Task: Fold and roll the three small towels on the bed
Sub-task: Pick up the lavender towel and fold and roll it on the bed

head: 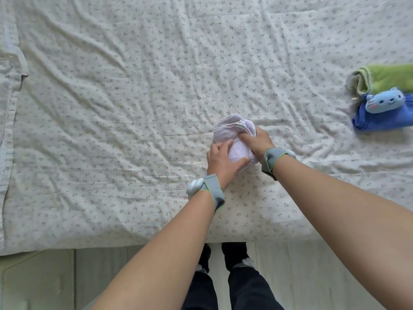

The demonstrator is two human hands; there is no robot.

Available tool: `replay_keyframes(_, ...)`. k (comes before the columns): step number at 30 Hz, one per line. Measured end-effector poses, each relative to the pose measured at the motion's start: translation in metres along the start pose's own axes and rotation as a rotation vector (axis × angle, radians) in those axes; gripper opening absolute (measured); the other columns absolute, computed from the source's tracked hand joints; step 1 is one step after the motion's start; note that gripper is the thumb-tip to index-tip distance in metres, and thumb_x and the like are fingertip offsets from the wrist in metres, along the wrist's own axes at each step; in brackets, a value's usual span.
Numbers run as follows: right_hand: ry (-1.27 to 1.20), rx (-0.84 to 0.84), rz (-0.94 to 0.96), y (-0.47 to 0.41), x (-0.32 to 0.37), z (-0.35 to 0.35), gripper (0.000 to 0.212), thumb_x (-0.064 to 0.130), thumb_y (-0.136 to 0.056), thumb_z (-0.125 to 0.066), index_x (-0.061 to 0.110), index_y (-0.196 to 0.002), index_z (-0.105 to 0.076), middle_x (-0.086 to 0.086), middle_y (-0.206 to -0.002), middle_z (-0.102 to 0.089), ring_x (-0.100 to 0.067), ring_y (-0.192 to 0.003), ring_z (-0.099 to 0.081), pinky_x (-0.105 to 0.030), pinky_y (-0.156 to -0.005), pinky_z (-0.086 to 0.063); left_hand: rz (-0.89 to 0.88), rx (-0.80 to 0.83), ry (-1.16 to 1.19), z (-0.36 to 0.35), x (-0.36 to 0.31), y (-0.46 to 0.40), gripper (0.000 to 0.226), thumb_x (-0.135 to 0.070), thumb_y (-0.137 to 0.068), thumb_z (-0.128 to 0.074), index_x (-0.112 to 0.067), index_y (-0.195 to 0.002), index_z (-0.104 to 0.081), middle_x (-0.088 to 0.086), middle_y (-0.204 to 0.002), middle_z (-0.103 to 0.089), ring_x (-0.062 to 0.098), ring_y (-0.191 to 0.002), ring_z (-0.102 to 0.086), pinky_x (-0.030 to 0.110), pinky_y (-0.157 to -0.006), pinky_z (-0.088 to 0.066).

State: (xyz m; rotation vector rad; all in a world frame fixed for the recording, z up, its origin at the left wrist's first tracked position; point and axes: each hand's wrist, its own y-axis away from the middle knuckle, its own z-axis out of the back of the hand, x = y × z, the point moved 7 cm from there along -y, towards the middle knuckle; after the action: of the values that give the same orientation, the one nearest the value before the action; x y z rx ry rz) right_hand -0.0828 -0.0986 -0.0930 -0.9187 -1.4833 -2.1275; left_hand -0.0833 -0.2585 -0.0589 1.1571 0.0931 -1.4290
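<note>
A pale pink towel [231, 134] lies as a thick roll in the middle of the bed, with its layered end facing away from me. My left hand [220, 161] grips the roll's near left side, fingers wrapped over it. Over on its right side, my right hand [257, 142] presses the thumb into the roll. At the far right of the bed a green towel [384, 78] lies folded and rolled. Just in front of it sits a blue towel [380, 120], rolled, with a light blue cat face [385, 100] on top.
The bed [134, 108] is covered by a wrinkled white sheet with small flowers. Its near edge runs across the lower part of the view, above a pale wooden floor [44, 283]. A folded cloth edge [11, 70] lies at the far left. Both wrists wear grey bands.
</note>
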Motion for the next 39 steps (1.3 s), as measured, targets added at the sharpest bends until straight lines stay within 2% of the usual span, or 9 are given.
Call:
replay_keyframes(6, 0.148, -0.003, 0.055, -0.016, 0.024, 0.000, 0.012, 0.022, -0.092, -0.065, 0.021, -0.101, -0.073, 0.001, -0.088, -0.069, -0.016, -0.080, -0.060, -0.026, -0.070, -0.049, -0.081, -0.212, -0.339, -0.014, 0.002, 0.015, 0.080, -0.028, -0.074, -0.082, -0.039, -0.146, -0.050, 0.007, -0.129, -0.041, 0.031, -0.112, -0.045, 0.043, -0.080, -0.054)
replay_keyframes(10, 0.241, -0.081, 0.074, -0.022, 0.018, 0.004, 0.026, 0.045, -0.089, -0.063, 0.022, -0.098, -0.071, 0.000, -0.087, -0.072, -0.021, -0.084, -0.065, -0.034, -0.079, -0.051, -0.155, -0.296, -0.593, -0.025, 0.001, 0.014, 0.090, -0.008, -0.069, -0.085, -0.040, -0.146, -0.050, 0.013, -0.132, -0.052, 0.033, -0.108, -0.054, 0.043, -0.067, -0.054)
replay_keyframes(16, 0.278, -0.137, 0.070, -0.021, 0.007, 0.012, 0.037, 0.051, -0.097, -0.057, 0.020, -0.113, -0.069, -0.003, -0.105, -0.073, -0.025, -0.097, -0.067, -0.031, -0.080, -0.045, -0.377, -0.290, -0.747, -0.032, -0.002, 0.005, 0.080, -0.002, -0.080, -0.063, -0.033, -0.151, -0.045, 0.020, -0.161, -0.034, 0.039, -0.150, -0.033, 0.063, -0.115, -0.036)
replay_keyframes(20, 0.313, -0.171, 0.047, -0.026, 0.007, 0.019, 0.038, 0.049, -0.097, -0.058, 0.015, -0.111, -0.066, -0.006, -0.104, -0.072, -0.027, -0.095, -0.066, -0.037, -0.086, -0.053, -0.555, -0.174, -0.888, -0.045, -0.014, -0.008, 0.075, -0.013, -0.084, -0.068, -0.018, -0.155, -0.042, 0.019, -0.166, -0.031, 0.040, -0.155, -0.027, 0.065, -0.122, -0.023)
replay_keyframes(23, 0.320, -0.159, 0.026, -0.027, 0.008, 0.022, 0.039, 0.046, -0.097, -0.061, 0.010, -0.109, -0.065, -0.005, -0.097, -0.069, -0.024, -0.087, -0.061, -0.031, -0.074, -0.044, -0.677, -0.184, -0.952, -0.056, -0.016, -0.013, 0.059, -0.018, -0.093, -0.050, -0.011, -0.151, -0.042, 0.012, -0.155, -0.050, 0.036, -0.149, -0.042, 0.062, -0.120, -0.031)
replay_keyframes(28, 0.076, -0.126, -0.054, -0.030, 0.001, 0.023, 0.019, 0.037, -0.091, -0.067, 0.022, -0.103, -0.067, -0.003, -0.104, -0.071, -0.025, -0.104, -0.068, -0.033, -0.090, -0.053, -0.677, -0.274, -0.641, -0.037, -0.035, -0.014, 0.050, -0.010, -0.088, -0.058, -0.024, -0.134, -0.043, 0.007, -0.120, -0.067, 0.035, -0.111, -0.065, 0.052, -0.087, -0.057)
replay_keyframes(31, -0.328, -0.077, -0.225, -0.020, -0.001, 0.028, 0.042, 0.059, -0.097, -0.047, 0.024, -0.103, -0.070, -0.008, -0.114, -0.074, -0.028, -0.105, -0.069, -0.040, -0.090, -0.057, -0.549, -0.246, -0.463, -0.010, -0.048, -0.017, 0.069, -0.014, -0.079, -0.077, -0.034, -0.135, -0.041, 0.004, -0.119, -0.064, 0.031, -0.101, -0.062, 0.043, -0.067, -0.058)
replay_keyframes(35, -0.606, 0.033, -0.256, -0.006, -0.002, 0.011, 0.059, 0.068, -0.100, -0.038, 0.022, -0.128, -0.062, -0.005, -0.126, -0.068, -0.023, -0.110, -0.069, -0.048, -0.097, -0.056, -0.154, -0.258, 0.215, 0.050, -0.053, -0.031, 0.060, -0.043, -0.086, -0.077, -0.038, -0.138, -0.047, -0.006, -0.125, -0.064, 0.017, -0.106, -0.064, 0.030, -0.082, -0.056)
replay_keyframes(39, -0.626, 0.207, -0.210, 0.010, 0.019, -0.027, 0.055, 0.065, -0.091, -0.059, 0.029, -0.132, -0.061, -0.005, -0.138, -0.063, -0.022, -0.115, -0.067, -0.053, -0.103, -0.054, 0.022, -0.198, 0.856, 0.083, -0.038, -0.037, 0.077, -0.042, -0.088, -0.078, -0.041, -0.152, -0.036, -0.006, -0.146, -0.055, 0.020, -0.124, -0.064, 0.049, -0.082, -0.065)
